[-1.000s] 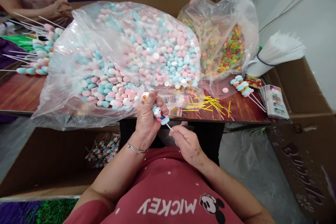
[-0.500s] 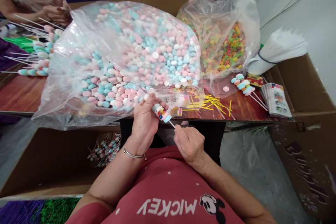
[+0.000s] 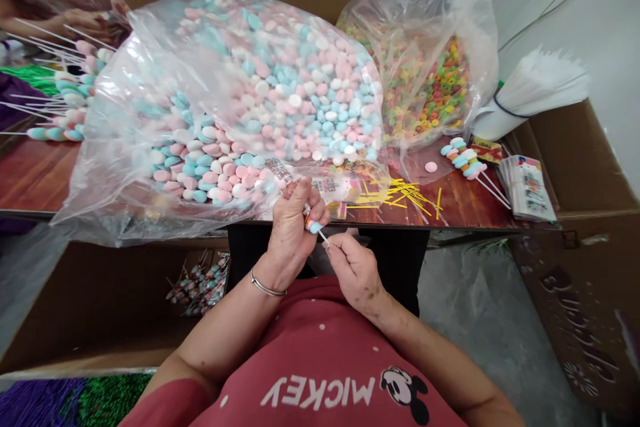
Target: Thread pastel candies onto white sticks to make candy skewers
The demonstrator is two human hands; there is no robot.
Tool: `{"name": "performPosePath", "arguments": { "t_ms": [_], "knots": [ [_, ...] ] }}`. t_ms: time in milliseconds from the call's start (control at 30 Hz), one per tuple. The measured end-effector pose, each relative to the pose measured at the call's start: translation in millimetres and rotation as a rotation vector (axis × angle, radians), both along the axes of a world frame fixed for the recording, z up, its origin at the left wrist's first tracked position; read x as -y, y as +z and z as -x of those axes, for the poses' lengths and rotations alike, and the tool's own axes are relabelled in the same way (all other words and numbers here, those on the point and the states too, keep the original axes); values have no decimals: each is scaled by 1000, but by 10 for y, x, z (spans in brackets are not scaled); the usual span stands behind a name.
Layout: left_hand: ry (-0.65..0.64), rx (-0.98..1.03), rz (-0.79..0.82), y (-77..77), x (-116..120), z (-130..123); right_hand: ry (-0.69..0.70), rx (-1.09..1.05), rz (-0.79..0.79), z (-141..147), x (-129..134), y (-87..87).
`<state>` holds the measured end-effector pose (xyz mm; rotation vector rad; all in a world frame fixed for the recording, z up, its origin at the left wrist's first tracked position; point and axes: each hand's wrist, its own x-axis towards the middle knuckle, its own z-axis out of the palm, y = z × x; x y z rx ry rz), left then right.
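Observation:
My left hand (image 3: 295, 223) is closed around a candy skewer (image 3: 315, 227) just over the table's front edge. Most of the skewer is hidden in the fist; a pale blue piece shows at its lower end, and a bit of printed clear wrapper (image 3: 280, 170) sticks out above. Below the blue piece, thumb and fingers of my right hand (image 3: 354, 268) pinch the white stick (image 3: 324, 238). Right behind my left hand lies a big clear bag of pink, blue and white candies (image 3: 235, 173), its mouth facing me.
Yellow twist ties (image 3: 400, 195) lie scattered on the table (image 3: 480, 210). To the right are finished-looking skewers (image 3: 465, 159), printed wrappers (image 3: 525, 187) and bundled white sticks (image 3: 535, 90). Behind is a bag of ring candies (image 3: 440, 93). A box (image 3: 115, 307) below holds wrapped skewers. Another person's hands (image 3: 95, 23) work at left.
My left hand has curled tighter around the skewer, covering most of its pieces, and has shifted slightly right. My right hand's grip on the stick has moved a little left.

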<state>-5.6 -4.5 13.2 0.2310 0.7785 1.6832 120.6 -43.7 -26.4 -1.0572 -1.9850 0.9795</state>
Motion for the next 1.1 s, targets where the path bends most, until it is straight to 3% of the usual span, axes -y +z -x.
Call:
{"name": "performPosePath", "arguments": {
  "t_ms": [67, 133, 300, 467, 700, 967, 1100],
  "knots": [
    [-66, 28, 11, -13, 3, 22, 153, 71, -2, -28, -20, 75],
    [-165, 59, 9, -30, 24, 51, 263, 147, -111, -77, -47, 164],
    [-338, 22, 15, -97, 163, 92, 8, 142, -514, -183, -93, 295],
    [-365, -26, 80, -170, 320, 62, 70, 140, -645, -159, -75, 273],
    [-338, -46, 133, -198, 384, 45, 155, 171, -644, -139, -101, 270],
    [-273, -30, 210, -64, 379, 17, 184, 239, -673, -119, -180, 329],
    [-266, -5, 225, -27, 376, 11, 243, 237, -613, -147, -224, 398]
  ]
}}
